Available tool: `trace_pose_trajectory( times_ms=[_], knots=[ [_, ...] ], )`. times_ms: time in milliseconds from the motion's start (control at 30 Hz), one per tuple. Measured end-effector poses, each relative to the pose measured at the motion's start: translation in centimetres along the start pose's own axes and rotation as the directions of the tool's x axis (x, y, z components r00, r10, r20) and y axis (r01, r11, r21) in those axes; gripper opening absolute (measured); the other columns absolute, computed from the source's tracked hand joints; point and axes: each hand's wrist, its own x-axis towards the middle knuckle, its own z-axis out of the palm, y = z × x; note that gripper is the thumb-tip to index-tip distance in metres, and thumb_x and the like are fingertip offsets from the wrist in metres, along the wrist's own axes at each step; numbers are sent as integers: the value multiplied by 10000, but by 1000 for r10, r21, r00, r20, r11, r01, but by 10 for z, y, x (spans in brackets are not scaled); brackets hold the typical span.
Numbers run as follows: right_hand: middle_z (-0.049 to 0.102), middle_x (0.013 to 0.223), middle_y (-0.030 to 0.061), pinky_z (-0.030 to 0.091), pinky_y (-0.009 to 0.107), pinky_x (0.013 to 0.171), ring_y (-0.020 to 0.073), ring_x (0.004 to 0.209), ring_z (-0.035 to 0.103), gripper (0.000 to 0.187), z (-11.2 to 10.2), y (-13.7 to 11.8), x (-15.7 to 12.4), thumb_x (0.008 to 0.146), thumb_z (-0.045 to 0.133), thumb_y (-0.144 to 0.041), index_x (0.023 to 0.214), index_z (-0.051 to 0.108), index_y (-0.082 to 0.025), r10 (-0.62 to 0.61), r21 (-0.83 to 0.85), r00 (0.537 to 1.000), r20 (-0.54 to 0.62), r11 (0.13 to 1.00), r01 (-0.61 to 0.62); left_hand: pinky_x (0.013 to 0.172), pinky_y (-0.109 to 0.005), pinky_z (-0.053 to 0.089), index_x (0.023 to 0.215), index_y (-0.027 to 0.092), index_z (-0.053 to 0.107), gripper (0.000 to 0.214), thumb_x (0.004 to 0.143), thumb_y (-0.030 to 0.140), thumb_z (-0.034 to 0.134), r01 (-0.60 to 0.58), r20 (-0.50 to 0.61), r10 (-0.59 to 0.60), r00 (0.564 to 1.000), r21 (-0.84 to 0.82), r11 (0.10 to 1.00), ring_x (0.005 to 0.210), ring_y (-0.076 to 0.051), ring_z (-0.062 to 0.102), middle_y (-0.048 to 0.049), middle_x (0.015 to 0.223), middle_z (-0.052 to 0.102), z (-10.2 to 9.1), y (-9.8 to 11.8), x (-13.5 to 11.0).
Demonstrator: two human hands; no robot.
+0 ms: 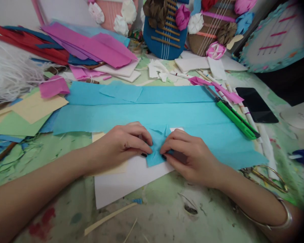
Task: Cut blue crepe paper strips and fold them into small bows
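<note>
Between my two hands is a small piece of blue crepe paper [155,148], creased and partly lifted. My left hand [131,140] pinches its left side between thumb and fingers. On the opposite side, my right hand [184,152] pinches the right edge the same way. Both dark-painted thumbnails show near the paper's lower part. Beneath lies a white sheet [111,192] with a cream piece on it. Long blue crepe paper strips [142,113] stretch flat behind my hands, with a loose blue scrap [121,91] on top.
A green cutter [236,119] with its blade out lies at the right, near a black phone [255,104] and gold-handled scissors [268,177]. White string [10,71] and folded pink paper [91,44] sit at the left. Decorated instrument-shaped crafts [164,37] stand at the back.
</note>
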Motion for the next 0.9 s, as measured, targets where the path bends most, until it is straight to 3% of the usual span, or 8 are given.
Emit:
trace_pose_trajectory(
  times_ms=[267, 400, 600, 900],
  knots=[
    [625, 821, 67, 432, 320, 714, 170, 774, 543, 175, -2, -2, 1, 798, 500, -45, 854, 626, -152, -17, 1, 1000, 5, 1000, 17, 848, -296, 454, 938, 272, 728, 293, 935, 132, 471, 2, 70, -4, 998, 33, 999, 990, -177, 553, -63, 1075, 634, -3, 2, -1],
    [626, 820, 73, 432, 326, 707, 172, 769, 544, 175, -2, 0, 0, 797, 508, -49, 871, 636, -143, -28, 9, 1000, -6, 1000, 28, 847, -277, 449, 945, 254, 716, 318, 927, 89, 444, -8, 48, 7, 999, 20, 1000, 986, -163, 559, -59, 1064, 633, -2, 2, -1],
    [624, 837, 74, 411, 368, 742, 177, 778, 520, 173, -1, -4, -3, 867, 489, -88, 906, 646, -150, -123, -107, 992, -38, 987, 118, 825, -252, 463, 968, 218, 652, 161, 889, 152, 529, 119, -22, -119, 993, -7, 993, 943, -147, 598, -38, 1035, 633, -3, 9, 1],
    [600, 781, 75, 366, 344, 675, 190, 770, 470, 242, 3, -22, -1, 950, 451, -150, 1084, 640, -81, -277, -322, 953, 121, 897, 302, 788, -288, 442, 959, 198, 552, 116, 844, 184, 556, 167, -32, -166, 986, 32, 985, 884, -158, 568, -26, 965, 615, 1, 12, 3]
  ],
)
